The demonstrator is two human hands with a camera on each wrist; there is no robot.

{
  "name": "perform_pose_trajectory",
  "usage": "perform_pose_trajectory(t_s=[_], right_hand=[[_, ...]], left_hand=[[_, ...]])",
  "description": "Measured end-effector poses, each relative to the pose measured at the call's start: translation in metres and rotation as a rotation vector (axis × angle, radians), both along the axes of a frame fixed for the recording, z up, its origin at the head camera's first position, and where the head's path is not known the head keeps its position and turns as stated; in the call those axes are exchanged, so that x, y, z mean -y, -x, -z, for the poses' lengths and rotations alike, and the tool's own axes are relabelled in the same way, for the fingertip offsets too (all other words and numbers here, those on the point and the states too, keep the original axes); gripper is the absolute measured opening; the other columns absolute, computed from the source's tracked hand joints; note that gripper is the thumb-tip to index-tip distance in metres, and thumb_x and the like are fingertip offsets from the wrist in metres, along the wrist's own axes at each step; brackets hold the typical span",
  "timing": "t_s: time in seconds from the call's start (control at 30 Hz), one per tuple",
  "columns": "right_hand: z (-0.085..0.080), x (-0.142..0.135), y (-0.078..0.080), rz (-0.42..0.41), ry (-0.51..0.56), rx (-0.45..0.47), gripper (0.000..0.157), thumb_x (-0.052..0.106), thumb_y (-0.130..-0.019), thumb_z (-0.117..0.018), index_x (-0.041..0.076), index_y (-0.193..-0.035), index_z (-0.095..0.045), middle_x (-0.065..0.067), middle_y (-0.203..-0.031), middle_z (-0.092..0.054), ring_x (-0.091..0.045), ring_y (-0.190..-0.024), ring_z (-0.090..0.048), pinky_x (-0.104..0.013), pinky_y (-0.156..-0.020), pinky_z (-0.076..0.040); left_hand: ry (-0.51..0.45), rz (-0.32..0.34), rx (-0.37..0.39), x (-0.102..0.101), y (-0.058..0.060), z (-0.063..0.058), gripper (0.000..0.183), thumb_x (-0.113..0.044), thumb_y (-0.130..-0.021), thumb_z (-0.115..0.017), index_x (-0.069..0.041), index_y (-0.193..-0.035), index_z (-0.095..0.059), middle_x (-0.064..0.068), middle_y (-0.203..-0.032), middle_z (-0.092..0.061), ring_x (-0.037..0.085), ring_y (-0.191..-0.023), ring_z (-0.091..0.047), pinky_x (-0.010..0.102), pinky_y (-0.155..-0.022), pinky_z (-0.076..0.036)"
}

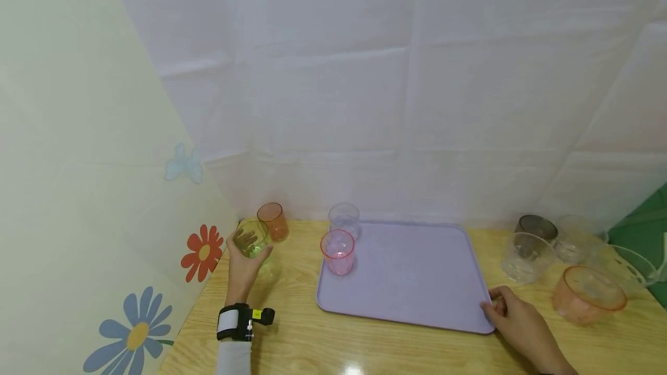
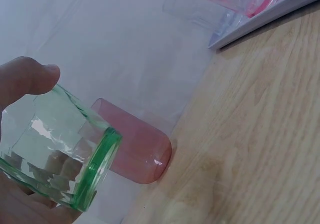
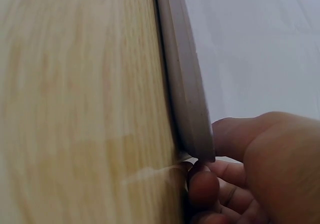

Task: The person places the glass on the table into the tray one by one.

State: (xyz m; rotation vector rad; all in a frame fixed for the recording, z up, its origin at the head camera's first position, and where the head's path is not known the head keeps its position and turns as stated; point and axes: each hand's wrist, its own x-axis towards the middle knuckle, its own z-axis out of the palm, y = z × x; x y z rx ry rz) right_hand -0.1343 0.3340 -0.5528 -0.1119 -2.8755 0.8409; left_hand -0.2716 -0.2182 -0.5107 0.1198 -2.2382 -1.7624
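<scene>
A clear yellow-green cup (image 1: 252, 237) is in my left hand (image 1: 244, 262), thumb on one side and fingers round the other. In the left wrist view the cup (image 2: 55, 149) is tilted, its thick base apart from the wood table. Just behind it stands an orange-red cup (image 1: 274, 223). My right hand (image 1: 521, 324) pinches the near right corner of a lilac tray (image 1: 411, 276); the thumb lies over the rim and the curled fingers are at its underside in the right wrist view. A pink cup (image 1: 339, 254) and a clear cup (image 1: 344, 220) stand at the tray's left end.
Right of the tray stand a clear cup (image 1: 527, 259), a dark grey cup (image 1: 537, 229), an orange bowl (image 1: 587, 297) and more clear vessels (image 1: 575, 242). A white cloth (image 1: 333, 103) hangs behind the table (image 1: 297, 334). A flower-patterned panel (image 1: 104, 190) borders the left side.
</scene>
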Motion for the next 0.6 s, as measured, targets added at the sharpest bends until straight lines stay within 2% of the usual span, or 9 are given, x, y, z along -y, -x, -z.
perform_pose_trajectory(t_s=[0.17,0.43,0.6], right_hand=[[0.001,-0.001,0.001,0.002,-0.005,0.014,0.035,0.024,-0.1,-0.071,-0.006,-0.117,-0.064,0.003,-0.079,-0.056,-0.004,-0.065,-0.046,-0.028,-0.062,-0.04],[0.0,-0.001,0.002,0.003,-0.011,0.033,0.035,0.025,-0.101,-0.07,-0.005,-0.117,-0.063,0.003,-0.08,-0.057,-0.006,-0.066,-0.047,-0.029,-0.063,-0.04],[0.0,-0.001,0.002,0.0,-0.005,0.038,0.035,0.025,-0.101,-0.07,-0.005,-0.117,-0.063,0.003,-0.08,-0.057,-0.006,-0.066,-0.047,-0.029,-0.063,-0.04]], left_hand=[[-0.005,0.048,-0.02,-0.001,-0.001,-0.002,0.093,-0.011,-0.09,-0.084,-0.008,-0.159,-0.021,0.021,-0.151,-0.051,0.038,-0.143,-0.05,0.054,-0.116,-0.042],[0.032,0.105,0.006,-0.004,-0.007,-0.008,0.095,-0.014,-0.089,-0.085,-0.01,-0.159,-0.021,0.026,-0.151,-0.049,0.045,-0.145,-0.047,0.06,-0.118,-0.039],[0.055,0.122,0.001,-0.007,-0.008,-0.012,0.095,-0.015,-0.088,-0.087,-0.011,-0.158,-0.024,0.024,-0.151,-0.05,0.045,-0.143,-0.05,0.061,-0.116,-0.042]])
